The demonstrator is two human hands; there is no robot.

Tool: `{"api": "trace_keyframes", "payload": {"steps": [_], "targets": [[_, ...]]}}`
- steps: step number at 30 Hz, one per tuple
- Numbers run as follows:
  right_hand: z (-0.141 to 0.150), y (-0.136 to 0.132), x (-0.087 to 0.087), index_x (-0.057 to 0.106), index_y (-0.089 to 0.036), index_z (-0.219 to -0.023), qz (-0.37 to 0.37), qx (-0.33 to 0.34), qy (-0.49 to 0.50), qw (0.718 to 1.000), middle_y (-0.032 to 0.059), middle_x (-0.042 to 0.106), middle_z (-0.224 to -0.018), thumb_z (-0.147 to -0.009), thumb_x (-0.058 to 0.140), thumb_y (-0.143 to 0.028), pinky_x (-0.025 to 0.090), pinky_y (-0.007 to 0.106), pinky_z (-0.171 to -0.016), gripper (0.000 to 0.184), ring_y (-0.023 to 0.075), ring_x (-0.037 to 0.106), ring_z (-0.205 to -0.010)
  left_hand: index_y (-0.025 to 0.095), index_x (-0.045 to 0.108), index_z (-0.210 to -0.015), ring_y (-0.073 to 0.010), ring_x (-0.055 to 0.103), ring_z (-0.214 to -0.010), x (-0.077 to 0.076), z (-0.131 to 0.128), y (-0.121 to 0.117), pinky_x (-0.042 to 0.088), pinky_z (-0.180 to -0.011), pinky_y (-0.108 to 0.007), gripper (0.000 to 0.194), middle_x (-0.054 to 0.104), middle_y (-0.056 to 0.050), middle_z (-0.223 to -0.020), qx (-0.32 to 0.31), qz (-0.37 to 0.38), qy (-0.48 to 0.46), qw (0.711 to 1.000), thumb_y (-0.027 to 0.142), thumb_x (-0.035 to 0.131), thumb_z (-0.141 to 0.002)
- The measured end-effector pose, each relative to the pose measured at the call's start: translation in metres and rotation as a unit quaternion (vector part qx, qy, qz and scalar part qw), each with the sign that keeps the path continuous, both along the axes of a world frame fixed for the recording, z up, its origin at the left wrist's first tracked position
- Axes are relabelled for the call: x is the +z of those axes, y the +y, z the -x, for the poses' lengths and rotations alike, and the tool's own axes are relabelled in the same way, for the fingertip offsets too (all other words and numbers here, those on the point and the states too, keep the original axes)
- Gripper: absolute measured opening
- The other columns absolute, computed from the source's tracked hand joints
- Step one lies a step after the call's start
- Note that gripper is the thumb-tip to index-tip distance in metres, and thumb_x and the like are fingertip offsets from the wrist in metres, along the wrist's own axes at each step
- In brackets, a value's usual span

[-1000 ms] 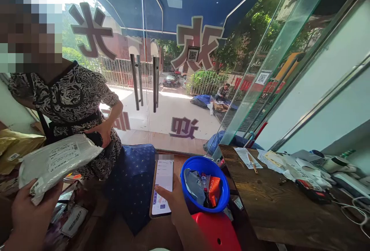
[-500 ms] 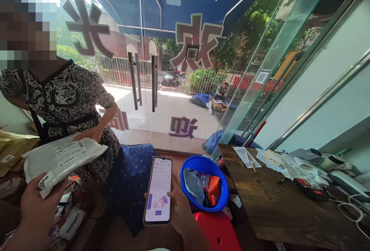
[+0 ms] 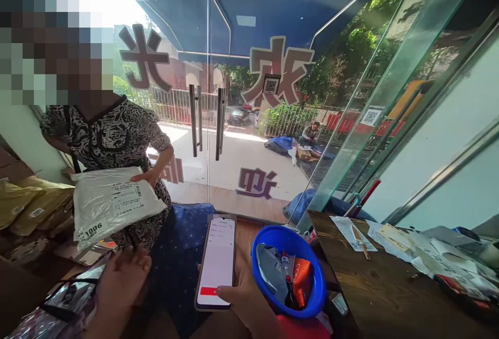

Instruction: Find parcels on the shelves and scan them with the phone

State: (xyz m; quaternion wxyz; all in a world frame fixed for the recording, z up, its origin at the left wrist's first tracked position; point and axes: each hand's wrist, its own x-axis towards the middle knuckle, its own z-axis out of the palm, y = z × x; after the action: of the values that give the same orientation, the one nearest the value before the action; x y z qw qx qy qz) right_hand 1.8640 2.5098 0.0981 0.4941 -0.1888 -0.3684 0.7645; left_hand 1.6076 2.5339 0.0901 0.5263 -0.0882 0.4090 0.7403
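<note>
My right hand is wrapped round a smartphone, held upright in front of me. Its thumb rests over a red bar low on the white screen. My left hand is empty, its fingers loosely bent and apart, just below a white plastic parcel. That parcel carries a printed label and the number 1006. A person in a black-and-white patterned dress holds it with one hand on its far side; their other hand is hidden.
A blue bin with packaging in it stands by a red stool. To the right is a wooden desk with papers on it. Yellow parcels lie at left. Glass doors rise ahead; someone sits outside.
My left hand has let go of the white parcel, which the other person now holds. My right thumb has moved onto the phone screen, where a red bar has replaced the picture.
</note>
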Motion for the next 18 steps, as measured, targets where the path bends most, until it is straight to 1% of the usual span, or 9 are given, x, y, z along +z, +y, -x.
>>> {"api": "trace_keyframes", "payload": {"steps": [1,2,3,5,7,9,12,14,18], "targets": [[0.002,0.001,0.0,0.026,-0.021,-0.137,0.0,0.005,-0.002,1.0,0.0155,0.062,-0.122,-0.051,0.073,-0.006,0.048,0.047,-0.082,0.099,0.035,0.061,-0.106,0.018,0.053,-0.074,-0.0125,0.059,-0.061,-0.009,-0.012,-0.002,0.046,-0.052,-0.022,0.006,0.063,-0.001,-0.072,-0.07,0.006,0.015,0.997,0.017,0.048,-0.076],[0.004,0.002,-0.001,0.024,-0.022,-0.138,-0.001,0.011,-0.007,1.0,0.0145,0.061,-0.125,-0.051,0.071,-0.005,0.048,0.046,-0.082,0.1,0.0342,0.061,-0.107,0.018,0.056,-0.077,-0.0133,0.059,-0.061,-0.016,-0.024,-0.004,0.045,-0.052,-0.023,0.006,0.064,-0.001,-0.073,-0.136,0.011,0.045,0.99,0.015,0.054,-0.072],[0.006,0.003,-0.001,0.024,-0.024,-0.138,-0.004,0.017,-0.014,1.0,0.013,0.06,-0.127,-0.051,0.07,-0.005,0.048,0.045,-0.083,0.1,0.0332,0.06,-0.108,0.018,0.059,-0.078,-0.0141,0.059,-0.063,-0.021,-0.036,-0.006,0.045,-0.054,-0.024,0.011,0.065,-0.001,-0.075,-0.2,0.0,0.076,0.977,0.016,0.061,-0.068],[0.01,0.004,-0.002,0.027,-0.025,-0.139,-0.017,0.029,-0.023,0.999,0.01,0.058,-0.13,-0.052,0.07,-0.006,0.046,0.043,-0.086,0.099,0.0313,0.058,-0.11,0.018,0.062,-0.081,-0.0161,0.06,-0.067,-0.02,-0.056,-0.007,0.046,-0.057,-0.025,0.023,0.066,-0.002,-0.076,-0.289,-0.048,0.139,0.946,0.023,0.073,-0.061],[0.012,0.003,-0.001,0.03,-0.026,-0.139,-0.036,0.041,-0.024,0.998,0.0081,0.056,-0.131,-0.053,0.072,-0.009,0.044,0.042,-0.09,0.097,0.0301,0.056,-0.113,0.018,0.065,-0.084,-0.0183,0.061,-0.07,-0.011,-0.069,-0.007,0.046,-0.06,-0.027,0.037,0.068,-0.003,-0.079,-0.342,-0.102,0.19,0.915,0.037,0.079,-0.056],[0.012,0.002,0.001,0.03,-0.025,-0.139,-0.053,0.051,-0.031,0.997,0.0075,0.056,-0.131,-0.054,0.073,-0.011,0.042,0.043,-0.094,0.096,0.0297,0.053,-0.116,0.018,0.066,-0.094,-0.0205,0.061,-0.073,0.002,-0.078,-0.007,0.046,-0.062,-0.029,0.051,0.07,-0.006,-0.084,-0.367,-0.121,0.236,0.891,0.052,0.076,-0.058],[0.012,-0.002,0.006,0.029,-0.025,-0.14,-0.068,0.049,-0.044,0.995,0.0077,0.056,-0.131,-0.057,0.074,-0.012,0.038,0.045,-0.1,0.095,0.0299,0.05,-0.121,0.016,0.064,-0.105,-0.0235,0.063,-0.078,0.012,-0.085,-0.004,0.046,-0.063,-0.03,0.062,0.071,-0.007,-0.091,-0.383,-0.124,0.285,0.87,0.064,0.065,-0.065],[0.012,-0.003,0.008,0.03,-0.024,-0.14,-0.068,0.049,-0.04,0.996,0.0086,0.057,-0.129,-0.057,0.078,-0.016,0.037,0.045,-0.1,0.096,0.031,0.05,-0.12,0.015,0.066,-0.105,-0.0242,0.063,-0.08,0.012,-0.086,0.0,0.046,-0.066,-0.031,0.063,0.072,-0.007,-0.092,-0.378,-0.127,0.309,0.863,0.066,0.06,-0.068],[0.014,-0.004,0.005,0.034,-0.024,-0.138,-0.059,0.058,-0.016,0.996,0.0092,0.059,-0.127,-0.055,0.084,-0.027,0.039,0.045,-0.099,0.097,0.0312,0.051,-0.12,0.012,0.071,-0.092,-0.0227,0.063,-0.072,0.013,-0.083,0.009,0.048,-0.068,-0.032,0.057,0.072,-0.008,-0.082,-0.374,-0.122,0.369,0.842,0.064,0.055,-0.073]]}}
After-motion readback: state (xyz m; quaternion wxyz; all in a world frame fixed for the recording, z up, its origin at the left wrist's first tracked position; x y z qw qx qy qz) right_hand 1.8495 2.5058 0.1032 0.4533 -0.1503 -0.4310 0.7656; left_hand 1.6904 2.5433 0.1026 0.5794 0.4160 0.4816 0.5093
